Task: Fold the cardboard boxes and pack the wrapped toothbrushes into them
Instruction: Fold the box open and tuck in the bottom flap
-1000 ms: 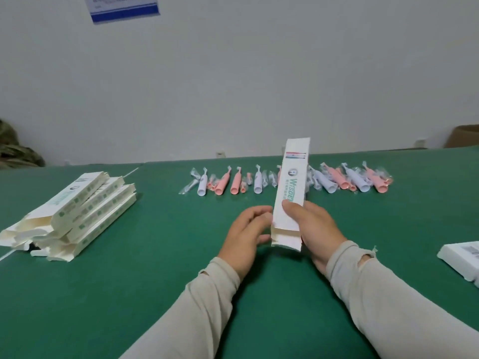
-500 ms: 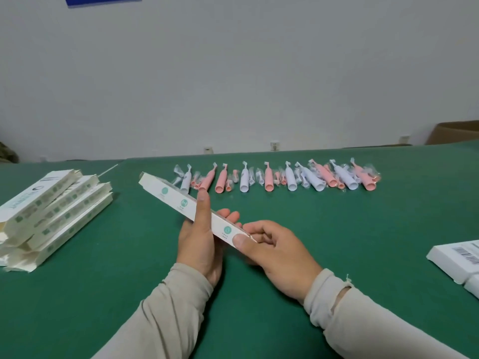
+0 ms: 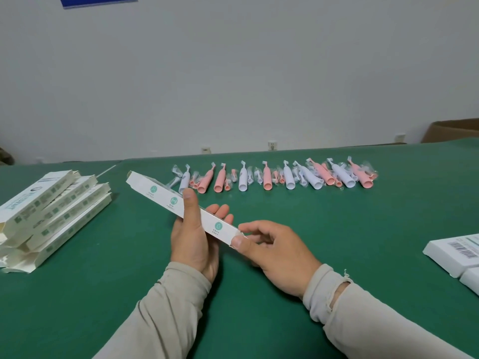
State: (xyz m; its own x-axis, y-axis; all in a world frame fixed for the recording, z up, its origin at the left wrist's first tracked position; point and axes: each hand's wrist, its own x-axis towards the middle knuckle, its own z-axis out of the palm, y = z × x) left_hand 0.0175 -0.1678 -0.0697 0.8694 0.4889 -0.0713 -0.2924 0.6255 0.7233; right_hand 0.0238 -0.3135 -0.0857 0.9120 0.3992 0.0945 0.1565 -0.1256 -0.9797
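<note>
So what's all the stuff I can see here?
held box: one, white with teal marks, tilted, in both hands
folded boxes: a stack, white, table's left
wrapped toothbrushes: a row, pink and white, table's far side
flat white boxes: at least two, one barcoded, right edge
table: green
brown carton: one, far right
blue sign: one, on the wall
left hand: grips the held box mid-length
right hand: pinches its near end

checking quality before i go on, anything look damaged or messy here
Only small things. The right sleeve has a torn hole at its cuff. The stack of boxes on the left is fanned out unevenly, flaps hanging open. The wrapped toothbrushes lie in a loose, uneven row. The box in hand looks undamaged.
</note>
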